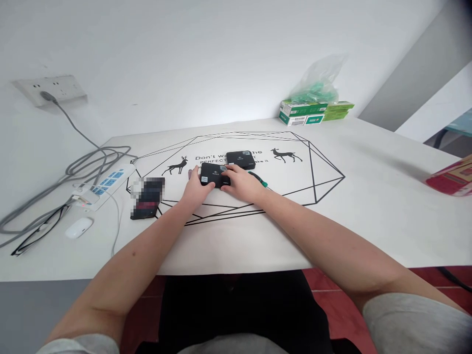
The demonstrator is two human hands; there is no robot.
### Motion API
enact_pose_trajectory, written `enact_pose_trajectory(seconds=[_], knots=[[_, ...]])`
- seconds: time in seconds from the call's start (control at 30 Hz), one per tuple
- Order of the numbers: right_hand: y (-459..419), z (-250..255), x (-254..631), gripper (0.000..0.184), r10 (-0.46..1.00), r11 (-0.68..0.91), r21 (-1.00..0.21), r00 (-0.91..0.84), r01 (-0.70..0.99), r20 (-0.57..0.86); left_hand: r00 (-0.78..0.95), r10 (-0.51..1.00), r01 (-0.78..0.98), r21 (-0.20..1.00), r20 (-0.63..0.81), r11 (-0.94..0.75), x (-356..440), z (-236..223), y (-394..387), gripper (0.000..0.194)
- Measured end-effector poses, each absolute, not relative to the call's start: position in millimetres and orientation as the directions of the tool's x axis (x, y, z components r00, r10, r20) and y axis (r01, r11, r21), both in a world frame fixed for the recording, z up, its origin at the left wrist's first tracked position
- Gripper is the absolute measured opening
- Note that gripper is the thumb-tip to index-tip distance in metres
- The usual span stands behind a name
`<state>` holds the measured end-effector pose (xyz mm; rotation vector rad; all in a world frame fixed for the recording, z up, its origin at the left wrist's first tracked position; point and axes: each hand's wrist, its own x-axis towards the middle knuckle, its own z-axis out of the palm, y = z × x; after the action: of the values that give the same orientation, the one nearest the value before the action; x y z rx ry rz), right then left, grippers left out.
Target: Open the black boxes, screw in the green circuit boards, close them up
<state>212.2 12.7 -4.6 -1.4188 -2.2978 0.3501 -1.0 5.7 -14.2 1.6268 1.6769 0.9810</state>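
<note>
A flat black box [212, 173] with a small white code label lies at the middle of the table. My left hand [198, 188] grips its left side, thumb along the near edge. From the right, my right hand [241, 184] is closed on the same box and covers its right end. Just behind it sits a second flat black box [241, 158], apart from my fingers or barely touching; I cannot tell which. A tool with a green and black handle [260, 179] shows partly from behind my right hand. Beside my left fingers is a small pinkish item [190, 174], too small to name.
Left of my hands lies a dark phone [148, 199], partly pixelated. Farther left are a power strip [114, 182], grey cable [105, 158], glasses [40, 228] and a white earbud case [78, 228]. Green boxes [304, 109] under a plastic bag [320, 78] stand against the wall.
</note>
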Motion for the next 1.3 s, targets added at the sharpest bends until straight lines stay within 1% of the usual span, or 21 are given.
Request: enact_pose_trajectory(seconds=[0.13,0.23,0.3,0.4,0.43,0.53,0.57,0.67,0.83,0.87,1.0,1.13,1.23,1.3], knots=[[11,2,210,0.039,0.941,0.338,-0.404,-0.295,0.850,0.167,-0.065,0.996,0.694,0.720,0.068,-0.004,2,-4,1,0.071],[12,4,210,0.022,0.954,0.301,-0.404,-0.277,0.864,0.118,-0.045,0.995,0.773,0.634,0.084,-0.018,3,-3,1,0.060],[13,4,209,0.015,0.952,0.303,-0.407,-0.289,0.862,0.098,-0.014,0.993,0.816,0.575,0.119,-0.057,3,-3,2,0.053],[14,4,209,0.013,0.947,0.320,-0.401,-0.302,0.858,0.109,0.025,0.985,0.857,0.503,0.169,-0.108,1,-4,4,0.041],[14,4,209,0.013,0.945,0.325,-0.397,-0.305,0.858,0.115,0.040,0.981,0.868,0.480,0.188,-0.128,0,-5,5,0.035],[14,4,210,0.018,0.937,0.348,-0.381,-0.331,0.856,0.113,0.097,0.963,0.902,0.386,0.253,-0.192,-3,-9,7,0.006],[14,5,210,0.022,0.932,0.361,-0.377,-0.349,0.853,0.100,0.113,0.957,0.911,0.356,0.267,-0.207,-3,-11,7,0.005],[12,6,212,0.027,0.909,0.403,-0.373,-0.415,0.836,0.051,0.136,0.956,0.924,0.315,0.261,-0.218,-5,-15,9,0.015],[10,6,212,0.018,0.909,0.394,-0.369,-0.415,0.842,0.023,0.143,0.961,0.937,0.279,0.236,-0.208,-4,-15,6,0.021],[10,5,212,0.022,0.914,0.384,-0.368,-0.406,0.847,0.020,0.142,0.963,0.944,0.262,0.229,-0.202,-3,-14,5,0.023],[12,2,212,0.051,0.928,0.347,-0.369,-0.372,0.862,0.005,0.117,0.977,0.976,0.160,0.181,-0.146,3,-11,3,0.037],[17,0,210,0.062,0.944,0.306,-0.367,-0.331,0.879,-0.006,0.093,0.987,0.989,0.103,0.133,-0.107,6,-10,8,0.048],[22,-1,208,0.069,0.958,0.266,-0.359,-0.287,0.894,-0.005,0.115,0.989,0.987,0.100,0.093,-0.124,5,-11,15,0.056],[25,-3,207,0.070,0.962,0.259,-0.356,-0.274,0.898,0.009,0.127,0.990,0.986,0.104,0.064,-0.133,3,-11,19,0.061]])
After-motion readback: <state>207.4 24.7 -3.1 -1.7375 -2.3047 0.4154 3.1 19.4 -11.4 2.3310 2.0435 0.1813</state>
